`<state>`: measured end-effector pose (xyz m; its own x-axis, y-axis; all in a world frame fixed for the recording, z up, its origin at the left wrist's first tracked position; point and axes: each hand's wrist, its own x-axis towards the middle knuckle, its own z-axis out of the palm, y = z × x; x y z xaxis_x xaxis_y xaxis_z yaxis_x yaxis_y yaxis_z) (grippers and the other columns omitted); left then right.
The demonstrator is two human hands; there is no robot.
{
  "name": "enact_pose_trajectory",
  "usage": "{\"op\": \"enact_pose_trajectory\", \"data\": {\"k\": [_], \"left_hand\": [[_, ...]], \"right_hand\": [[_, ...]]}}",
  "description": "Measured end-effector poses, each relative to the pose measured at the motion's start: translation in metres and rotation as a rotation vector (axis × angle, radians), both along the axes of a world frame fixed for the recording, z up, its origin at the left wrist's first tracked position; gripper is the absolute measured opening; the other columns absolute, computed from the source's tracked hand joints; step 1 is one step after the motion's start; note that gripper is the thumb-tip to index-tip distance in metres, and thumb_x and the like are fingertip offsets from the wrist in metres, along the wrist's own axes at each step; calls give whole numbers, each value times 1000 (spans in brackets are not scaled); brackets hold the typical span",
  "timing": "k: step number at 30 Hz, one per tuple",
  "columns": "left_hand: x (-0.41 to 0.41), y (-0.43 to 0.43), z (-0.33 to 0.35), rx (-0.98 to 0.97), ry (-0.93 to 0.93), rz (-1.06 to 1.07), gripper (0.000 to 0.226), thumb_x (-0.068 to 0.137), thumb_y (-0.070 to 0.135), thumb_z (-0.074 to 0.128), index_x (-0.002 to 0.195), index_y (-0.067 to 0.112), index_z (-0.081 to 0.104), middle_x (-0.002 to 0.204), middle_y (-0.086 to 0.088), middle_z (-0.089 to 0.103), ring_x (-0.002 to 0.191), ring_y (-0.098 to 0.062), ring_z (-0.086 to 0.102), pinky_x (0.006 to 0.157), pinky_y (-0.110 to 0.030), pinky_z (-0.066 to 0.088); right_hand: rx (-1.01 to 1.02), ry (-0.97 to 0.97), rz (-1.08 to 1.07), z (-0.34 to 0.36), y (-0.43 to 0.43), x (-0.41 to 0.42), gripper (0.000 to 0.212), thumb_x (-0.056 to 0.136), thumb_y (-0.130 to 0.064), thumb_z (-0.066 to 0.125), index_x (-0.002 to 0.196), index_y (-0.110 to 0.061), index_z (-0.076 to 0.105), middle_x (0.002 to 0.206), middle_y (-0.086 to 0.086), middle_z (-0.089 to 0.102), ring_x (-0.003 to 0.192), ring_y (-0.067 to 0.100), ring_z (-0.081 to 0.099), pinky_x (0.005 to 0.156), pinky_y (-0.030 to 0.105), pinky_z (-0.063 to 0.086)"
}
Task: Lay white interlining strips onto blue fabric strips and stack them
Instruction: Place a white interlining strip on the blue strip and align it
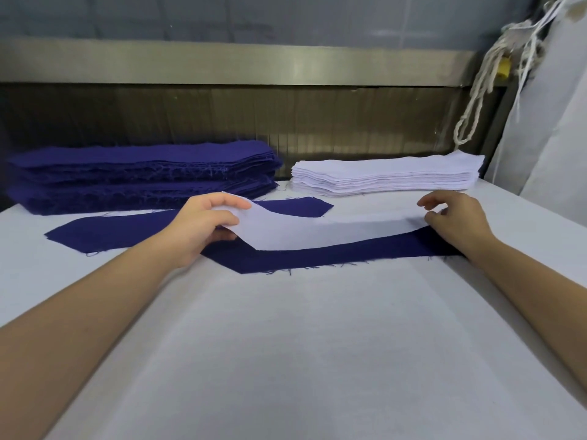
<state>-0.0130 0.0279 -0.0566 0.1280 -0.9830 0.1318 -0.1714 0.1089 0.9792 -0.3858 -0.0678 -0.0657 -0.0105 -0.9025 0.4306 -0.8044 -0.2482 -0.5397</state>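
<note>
— White interlining strip, how many loose?
— One. Your left hand pinches its lifted end; your right hand seems to pinch the other, blurred there.
— Blue?
— Two loose: near blue strip just under the white, far blue strip behind. Two stacks beyond: blue stack left, white stack right.

Matt frayed blue cloth strip

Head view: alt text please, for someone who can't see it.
The left hand and right hand hold a white interlining strip by its ends over a blue fabric strip on the table, left end lifted. Behind: a second blue strip, a blue stack, a white stack.
</note>
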Motion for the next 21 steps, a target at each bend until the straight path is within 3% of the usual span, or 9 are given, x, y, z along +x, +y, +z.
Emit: {"op": "enact_pose_trajectory", "data": {"k": [6, 11, 16, 19, 21], "left_hand": [[-3, -1, -7, -25, -15, 37, 36, 83, -7, 54, 78, 23, 74, 107, -4, 67, 91, -23, 63, 80, -36, 55], [-5, 0, -5, -57, 18, 62, 36, 82, -8, 53, 79, 21, 73, 110, -6, 65, 93, -24, 62, 78, -35, 55], [-3, 1, -2, -69, 56, 44, 39, 81, -9, 52, 77, 22, 74, 100, -4, 68, 86, -20, 65, 72, -31, 56], [3, 1, 2, -19, 60, -16, 38, 83, -10, 50, 79, 20, 74, 95, -2, 70, 80, -18, 66, 68, -30, 56], [7, 3, 6, 17, 35, -77, 39, 84, -12, 50, 80, 19, 73, 88, 2, 71, 72, -13, 65, 58, -24, 53]], "right_hand": [[35, -79, -1, 4, 4, 3, 30, 83, 6, 47, 79, -12, 71, 84, 0, 62, 84, 17, 52, 78, 26, 38], [69, -124, 7, 7, 5, 4, 38, 77, 13, 40, 73, -11, 70, 81, 3, 63, 82, 17, 51, 73, 25, 38], [56, -160, -8, 10, 6, 2, 41, 73, 14, 38, 67, -14, 68, 71, 2, 60, 65, 12, 46, 55, 21, 35], [96, -148, -2, 18, 3, -6, 40, 71, 13, 40, 58, -14, 66, 68, 8, 61, 64, 17, 46, 55, 23, 37], [189, -146, 32, 23, 1, -14, 39, 72, 10, 42, 55, -13, 67, 69, 10, 63, 65, 21, 51, 57, 24, 41]]}}
